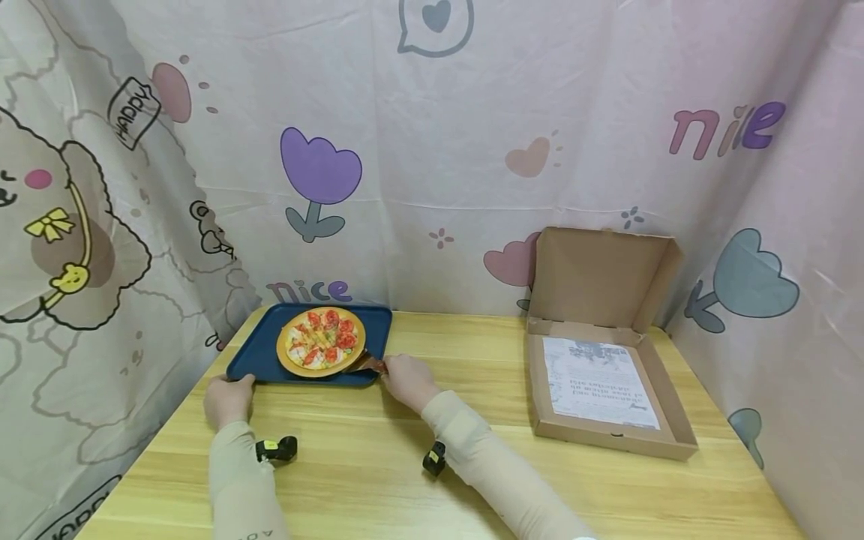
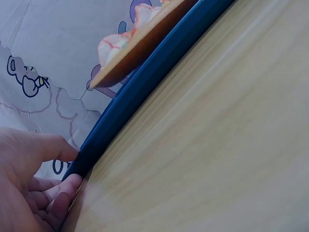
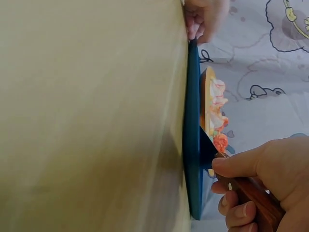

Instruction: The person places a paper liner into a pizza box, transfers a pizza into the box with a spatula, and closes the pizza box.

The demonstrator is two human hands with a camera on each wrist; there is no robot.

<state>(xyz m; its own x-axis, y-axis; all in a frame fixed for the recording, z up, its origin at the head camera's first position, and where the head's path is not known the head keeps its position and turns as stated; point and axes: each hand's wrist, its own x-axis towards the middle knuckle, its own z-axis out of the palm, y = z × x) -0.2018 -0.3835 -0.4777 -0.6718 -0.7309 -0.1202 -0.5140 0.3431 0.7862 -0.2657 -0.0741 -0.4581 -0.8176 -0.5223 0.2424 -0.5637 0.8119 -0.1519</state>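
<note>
A round pizza (image 1: pixel 321 342) with red and white toppings lies on a dark blue tray (image 1: pixel 259 341). My left hand (image 1: pixel 228 400) pinches the tray's near left corner, the thumb on top and the fingers curled low at the edge in the left wrist view. My right hand (image 1: pixel 409 381) grips the brown wooden handle (image 3: pixel 256 200) of a pizza server (image 1: pixel 367 364). Its blade (image 3: pixel 207 149) reaches over the tray's rim to the pizza's near right edge. The blade's tip is hidden, so I cannot tell how far under the pizza it goes.
On the right of the wooden table (image 1: pixel 472 375) stands an open cardboard pizza box (image 1: pixel 610 442), lid raised, with a printed paper sheet (image 1: pixel 597 382) inside. A patterned curtain (image 1: pixel 432 150) hangs behind the table and at both sides.
</note>
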